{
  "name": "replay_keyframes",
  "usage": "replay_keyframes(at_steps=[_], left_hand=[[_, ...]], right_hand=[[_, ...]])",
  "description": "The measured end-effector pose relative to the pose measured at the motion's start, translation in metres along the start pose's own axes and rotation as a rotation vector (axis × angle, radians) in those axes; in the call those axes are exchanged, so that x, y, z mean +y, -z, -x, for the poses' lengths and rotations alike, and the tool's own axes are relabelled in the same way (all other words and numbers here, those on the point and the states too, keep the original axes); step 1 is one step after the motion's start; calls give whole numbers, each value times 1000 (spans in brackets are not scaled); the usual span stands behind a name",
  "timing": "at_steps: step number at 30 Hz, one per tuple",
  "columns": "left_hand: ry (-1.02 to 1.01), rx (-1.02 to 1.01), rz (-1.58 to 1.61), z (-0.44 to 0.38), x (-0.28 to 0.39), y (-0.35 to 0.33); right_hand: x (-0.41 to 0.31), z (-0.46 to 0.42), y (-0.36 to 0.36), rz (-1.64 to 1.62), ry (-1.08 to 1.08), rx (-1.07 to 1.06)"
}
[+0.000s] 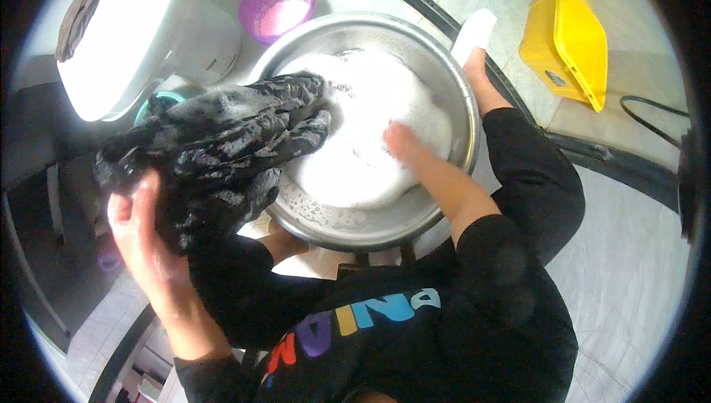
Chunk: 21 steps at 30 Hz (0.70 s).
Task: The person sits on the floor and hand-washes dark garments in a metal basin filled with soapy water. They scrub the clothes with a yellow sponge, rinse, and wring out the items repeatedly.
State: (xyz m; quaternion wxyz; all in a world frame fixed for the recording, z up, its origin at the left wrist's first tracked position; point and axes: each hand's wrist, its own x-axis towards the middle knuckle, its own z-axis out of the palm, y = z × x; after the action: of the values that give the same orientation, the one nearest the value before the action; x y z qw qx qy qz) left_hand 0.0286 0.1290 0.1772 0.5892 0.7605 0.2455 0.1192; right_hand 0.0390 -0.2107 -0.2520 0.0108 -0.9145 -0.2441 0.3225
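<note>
My left hand (141,231) grips a wet black cloth garment (222,136) at its left end. The garment is bunched, streaked with suds, and hangs over the left rim of a round metal basin (470,108). Its right end reaches down to the white foam (383,81) that covers the water. My right hand (401,141) is in the right half of the basin, with its fingers sunk in the foam. Suds and blur hide those fingers, so whether they hold something cannot be seen.
Beyond the basin sits a purple bowl (251,11) with white contents. A large white tub (150,25) with dark cloth (83,14) at its rim stands left, partly above a teal container (166,96). A yellow plastic bin (539,42) and a black cable (647,99) lie right. My slippered foot (477,67) flanks the basin.
</note>
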Motion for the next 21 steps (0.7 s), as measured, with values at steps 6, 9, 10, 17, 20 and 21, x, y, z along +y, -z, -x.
replay_keyframes(at_steps=[6, 9, 10, 17, 20, 21], left_hand=[[125, -216, 207, -7, -2, -13], [208, -231, 173, -9, -4, -12], [190, -241, 184, -10, -4, -13], [208, -352, 224, -6, 2, -11], [120, -488, 346, 9, 7, -11], [91, -524, 368, 14, 8, -11]], right_hand=[[-103, 50, -32, 83, -158, -19], [-157, 69, -29, -75, -33, -209], [-166, 68, -21, -98, -7, -233], [-156, 66, 19, -795, -137, -233], [-118, 65, 12, -930, -260, 213], [-104, 64, 9, -1209, -427, 283]])
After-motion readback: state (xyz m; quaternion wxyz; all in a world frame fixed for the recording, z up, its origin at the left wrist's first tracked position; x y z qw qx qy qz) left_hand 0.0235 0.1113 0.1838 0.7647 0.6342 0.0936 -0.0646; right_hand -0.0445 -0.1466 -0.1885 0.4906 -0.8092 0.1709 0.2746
